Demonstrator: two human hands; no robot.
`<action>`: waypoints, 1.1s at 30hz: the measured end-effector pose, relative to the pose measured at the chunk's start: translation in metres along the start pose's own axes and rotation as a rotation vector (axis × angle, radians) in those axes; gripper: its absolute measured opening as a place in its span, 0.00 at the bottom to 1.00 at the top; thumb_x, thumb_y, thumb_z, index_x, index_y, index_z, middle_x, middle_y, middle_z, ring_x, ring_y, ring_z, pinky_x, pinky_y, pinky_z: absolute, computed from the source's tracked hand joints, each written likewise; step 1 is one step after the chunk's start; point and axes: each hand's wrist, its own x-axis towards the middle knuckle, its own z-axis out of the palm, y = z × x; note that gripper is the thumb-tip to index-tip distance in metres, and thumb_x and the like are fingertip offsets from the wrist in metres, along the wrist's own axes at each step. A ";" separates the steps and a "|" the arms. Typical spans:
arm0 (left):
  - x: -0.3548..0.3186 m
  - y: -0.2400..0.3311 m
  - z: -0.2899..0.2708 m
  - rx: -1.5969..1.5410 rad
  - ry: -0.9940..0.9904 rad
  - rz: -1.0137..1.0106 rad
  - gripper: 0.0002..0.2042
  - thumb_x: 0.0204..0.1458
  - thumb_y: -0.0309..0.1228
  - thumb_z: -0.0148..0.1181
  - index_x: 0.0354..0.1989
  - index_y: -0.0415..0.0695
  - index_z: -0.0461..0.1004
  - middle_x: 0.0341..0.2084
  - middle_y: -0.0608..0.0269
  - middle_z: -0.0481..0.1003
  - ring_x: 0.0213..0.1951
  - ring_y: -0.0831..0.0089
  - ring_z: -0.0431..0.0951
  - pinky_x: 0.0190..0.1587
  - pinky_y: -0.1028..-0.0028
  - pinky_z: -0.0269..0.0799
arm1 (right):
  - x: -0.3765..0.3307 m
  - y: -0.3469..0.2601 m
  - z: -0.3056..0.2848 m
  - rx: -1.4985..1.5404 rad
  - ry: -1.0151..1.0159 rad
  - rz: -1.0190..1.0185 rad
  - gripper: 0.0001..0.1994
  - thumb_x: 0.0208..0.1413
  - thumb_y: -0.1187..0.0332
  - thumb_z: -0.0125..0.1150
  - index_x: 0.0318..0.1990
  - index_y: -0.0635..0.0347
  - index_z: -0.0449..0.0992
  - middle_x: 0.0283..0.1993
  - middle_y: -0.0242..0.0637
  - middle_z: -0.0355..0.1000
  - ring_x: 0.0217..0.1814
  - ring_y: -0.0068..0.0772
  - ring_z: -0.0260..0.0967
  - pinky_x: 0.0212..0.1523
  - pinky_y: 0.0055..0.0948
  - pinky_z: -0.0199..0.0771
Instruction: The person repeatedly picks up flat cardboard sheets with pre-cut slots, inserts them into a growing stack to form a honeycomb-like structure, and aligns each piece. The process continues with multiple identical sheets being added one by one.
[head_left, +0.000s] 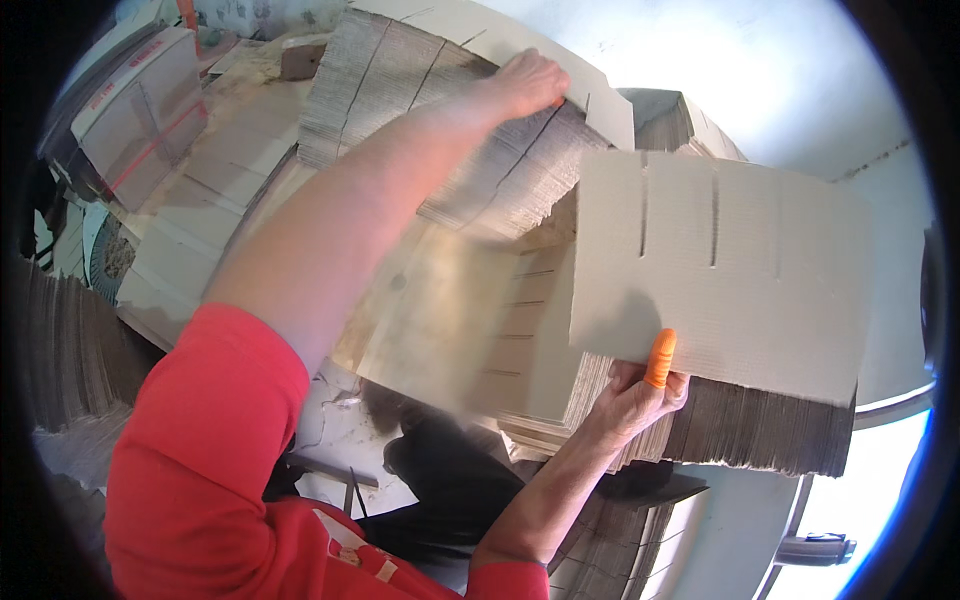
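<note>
My left hand [530,85] reaches far across, its fingers closed at the top edge of a standing stack of slotted cardboard sheets [440,110]. A bit of orange shows at its fingertips. On the right, my right hand [645,400] pinches the near edge of a flat cardboard sheet [740,270] with slots cut in from its far side. An orange finger cot [661,357] covers the thumb, which lies on top of the sheet; the other fingers are partly hidden underneath. Beneath that sheet is a thick pile of cardboard sheets [760,425].
Between the piles lies a pale wooden board [430,300], with slotted cardboard strips [525,330] beside it. At the far left stands a clear plastic bin [145,115] with red trim. More cardboard stacks [80,340] fill the left edge. A white wall [790,70] rises behind.
</note>
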 end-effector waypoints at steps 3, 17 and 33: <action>-0.002 -0.007 -0.004 -0.238 0.243 -0.104 0.07 0.53 0.26 0.57 0.36 0.46 0.82 0.30 0.56 0.79 0.44 0.64 0.77 0.48 0.63 0.76 | 0.000 -0.011 0.016 0.045 0.032 -0.046 0.09 0.55 0.70 0.67 0.25 0.54 0.73 0.18 0.30 0.67 0.09 0.16 0.49 0.07 0.19 0.44; -0.077 0.019 0.003 0.519 0.495 0.700 0.02 0.35 0.24 0.61 0.19 0.40 0.75 0.29 0.66 0.66 0.37 0.72 0.65 0.19 0.81 0.62 | -0.021 -0.006 0.047 -0.254 -0.099 -0.021 0.11 0.58 0.78 0.55 0.22 0.58 0.72 0.15 0.24 0.59 0.10 0.11 0.46 0.06 0.18 0.41; -0.115 0.019 0.016 0.387 0.504 0.722 0.07 0.33 0.23 0.60 0.24 0.34 0.78 0.34 0.60 0.70 0.38 0.68 0.66 0.22 0.80 0.70 | -0.017 0.019 0.045 -0.335 -0.180 -0.134 0.08 0.56 0.81 0.53 0.29 0.62 0.78 0.18 0.28 0.67 0.11 0.13 0.54 0.07 0.19 0.50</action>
